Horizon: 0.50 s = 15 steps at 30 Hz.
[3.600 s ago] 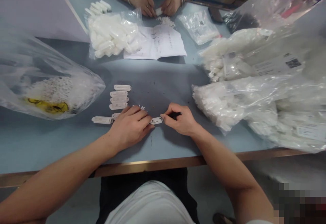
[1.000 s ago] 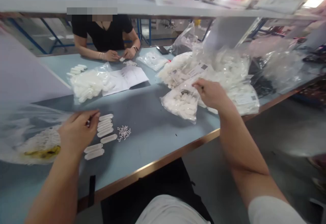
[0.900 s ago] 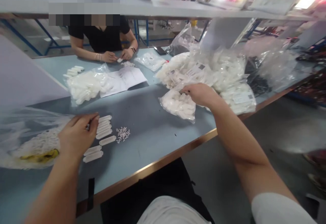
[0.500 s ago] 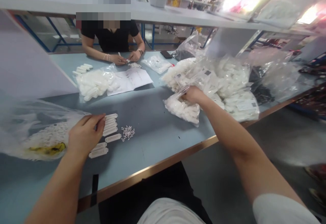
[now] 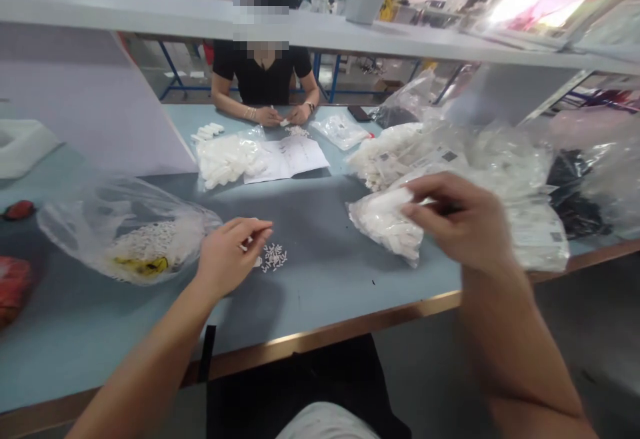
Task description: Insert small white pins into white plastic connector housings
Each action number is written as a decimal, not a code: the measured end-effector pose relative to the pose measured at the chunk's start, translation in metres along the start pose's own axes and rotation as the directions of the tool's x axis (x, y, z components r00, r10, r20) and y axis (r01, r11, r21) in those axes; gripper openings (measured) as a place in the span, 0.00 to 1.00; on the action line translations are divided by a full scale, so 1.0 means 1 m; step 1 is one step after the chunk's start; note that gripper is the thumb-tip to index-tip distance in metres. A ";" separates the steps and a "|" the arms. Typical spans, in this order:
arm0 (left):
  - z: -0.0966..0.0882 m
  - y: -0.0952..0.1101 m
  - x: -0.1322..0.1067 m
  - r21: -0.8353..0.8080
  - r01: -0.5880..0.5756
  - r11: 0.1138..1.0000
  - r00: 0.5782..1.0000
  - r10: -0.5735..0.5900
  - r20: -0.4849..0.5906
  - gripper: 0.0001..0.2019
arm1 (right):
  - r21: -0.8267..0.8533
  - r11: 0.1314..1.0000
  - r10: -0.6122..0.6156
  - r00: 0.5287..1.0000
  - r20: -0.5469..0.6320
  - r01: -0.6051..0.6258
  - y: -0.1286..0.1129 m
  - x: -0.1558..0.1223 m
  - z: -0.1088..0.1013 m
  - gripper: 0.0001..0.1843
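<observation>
My right hand (image 5: 457, 219) is raised just above a small clear bag (image 5: 393, 229) of white parts, pinching a blurred, oblong white plastic piece (image 5: 395, 198) between thumb and fingers. Over the table on the left, my left hand (image 5: 231, 252) has its thumb and fingers drawn together. A bit of white shows at those fingers, but I cannot make out what they hold. That hand covers most of the row of white plastic pieces. Right beside its fingertips lies a pile of tiny white pins (image 5: 275, 257).
A large open clear bag (image 5: 150, 239) of small white parts stands left of my left hand. Bulky bags (image 5: 530, 226) line the right side. Across the table (image 5: 320, 292), a co-worker (image 5: 263, 76) handles small parts by a paper sheet (image 5: 290, 159). A shelf (image 5: 320, 29) spans above.
My right hand has come up out of the small bag with a white plastic piece. The left hand has shifted over the row of pieces, and the view has swung left.
</observation>
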<state>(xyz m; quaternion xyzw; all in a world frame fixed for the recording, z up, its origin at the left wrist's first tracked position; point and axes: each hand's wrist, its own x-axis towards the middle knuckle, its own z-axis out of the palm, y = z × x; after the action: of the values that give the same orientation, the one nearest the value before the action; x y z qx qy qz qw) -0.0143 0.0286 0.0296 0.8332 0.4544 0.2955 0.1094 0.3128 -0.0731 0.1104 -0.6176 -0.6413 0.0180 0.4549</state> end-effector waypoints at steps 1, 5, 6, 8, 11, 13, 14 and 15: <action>0.001 0.010 0.001 -0.088 0.014 0.996 0.997 -0.007 0.083 0.14 | 0.134 0.991 0.000 0.991 0.137 -0.019 -0.006 -0.001 0.017 0.09; 0.013 0.033 -0.001 -0.307 0.179 0.935 0.941 -0.072 0.330 0.26 | 0.419 0.886 -0.002 0.901 0.434 -0.200 -0.005 -0.003 0.089 0.10; 0.017 0.033 -0.003 -0.325 0.216 0.921 0.937 -0.103 0.333 0.27 | 0.474 0.849 -0.006 0.894 0.447 -0.231 -0.002 -0.004 0.104 0.10; 0.025 0.031 -0.007 -0.335 0.255 0.907 0.947 -0.165 0.275 0.25 | 0.566 0.768 -0.018 0.874 0.486 -0.299 0.006 -0.008 0.130 0.11; 0.031 0.024 -0.013 -0.292 0.237 0.927 0.965 -0.189 0.184 0.20 | 0.611 0.718 -0.019 0.869 0.495 -0.333 0.016 -0.017 0.152 0.10; 0.032 0.021 -0.016 -0.235 0.190 0.953 0.976 -0.158 0.150 0.16 | 0.596 0.738 -0.024 0.870 0.493 -0.317 0.021 -0.022 0.158 0.09; 0.032 0.021 -0.017 -0.206 0.165 0.964 0.981 -0.138 0.137 0.14 | 0.584 0.751 -0.028 0.869 0.494 -0.308 0.023 -0.024 0.159 0.09; 0.032 0.020 -0.018 -0.183 0.141 0.973 0.985 -0.119 0.126 0.13 | 0.575 0.761 -0.032 0.867 0.497 -0.301 0.025 -0.026 0.159 0.09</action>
<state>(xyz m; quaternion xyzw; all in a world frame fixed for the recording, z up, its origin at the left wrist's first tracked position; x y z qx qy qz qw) 0.0118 0.0054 0.0059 0.8028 0.4705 0.2818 0.2337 0.2306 -0.0027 -0.0122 -0.4487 -0.6407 0.4191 0.4609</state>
